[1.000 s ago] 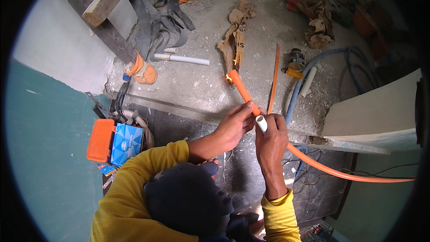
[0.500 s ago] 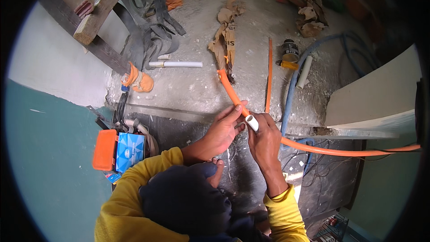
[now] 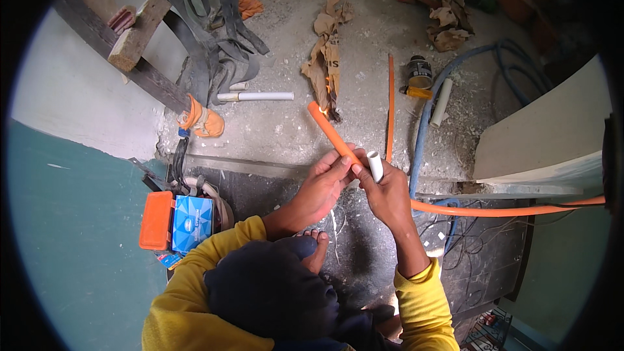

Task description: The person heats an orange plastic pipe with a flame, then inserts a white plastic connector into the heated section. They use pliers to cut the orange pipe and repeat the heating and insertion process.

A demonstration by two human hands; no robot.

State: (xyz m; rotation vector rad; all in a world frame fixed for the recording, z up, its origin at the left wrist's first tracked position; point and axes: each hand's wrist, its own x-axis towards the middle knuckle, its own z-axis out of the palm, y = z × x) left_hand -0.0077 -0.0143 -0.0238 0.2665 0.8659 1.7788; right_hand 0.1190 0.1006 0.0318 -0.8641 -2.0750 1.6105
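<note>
Both my hands are on an orange plastic pipe (image 3: 330, 134). Its far end sits close beside the lower tip of a twisted strip of brown paper (image 3: 320, 58), where small flames show. My left hand (image 3: 322, 187) grips the pipe from the left, thumb on top. Just right of it, my right hand (image 3: 392, 196) has its thumb against the same pipe. A short white pipe (image 3: 375, 166) is also held in the right hand, its hollow end tilted up. Beyond that hand, an orange pipe stretches off to the right; the join behind the hand is hidden.
White pipe pieces (image 3: 266, 96) lie on the dusty floor ahead. A thin orange strip (image 3: 390, 107), a dark can (image 3: 420, 71) and a blue hose (image 3: 420, 143) are to the right. An orange case (image 3: 156, 220) and blue box (image 3: 193, 223) stand left, below a wooden frame (image 3: 138, 32).
The orange pipe's far end has shifted slightly left, beside the burning paper tip. The white pipe has moved up a little and stands more upright in my right hand.
</note>
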